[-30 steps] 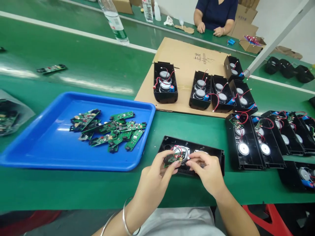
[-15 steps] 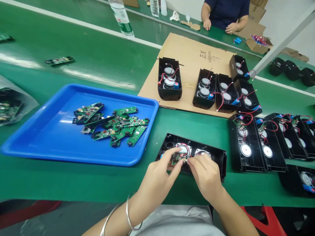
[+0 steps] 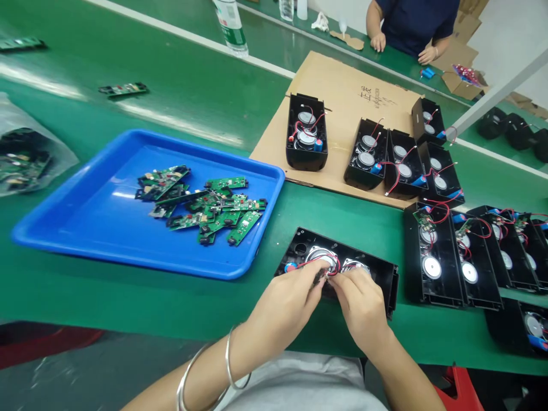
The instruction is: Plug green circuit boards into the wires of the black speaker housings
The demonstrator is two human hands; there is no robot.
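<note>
A black speaker housing lies on the green table in front of me, with two round speakers, red wires and a blue cylinder inside. Over its middle, my left hand pinches a small circuit board, mostly covered by the fingers. My right hand meets it fingertip to fingertip, closed at the wires beside the board; what lies between its fingers is too small to make out. Left of the housing, a blue tray holds several green circuit boards.
Several wired black housings stand on a cardboard sheet and along the right. A plastic bag of boards lies far left, a bottle at the back. Across the table is another person.
The view has shifted, so most table objects appear further right. The board in my left hand has tilted and shows less of its face. Both hands remain together over the housing.
</note>
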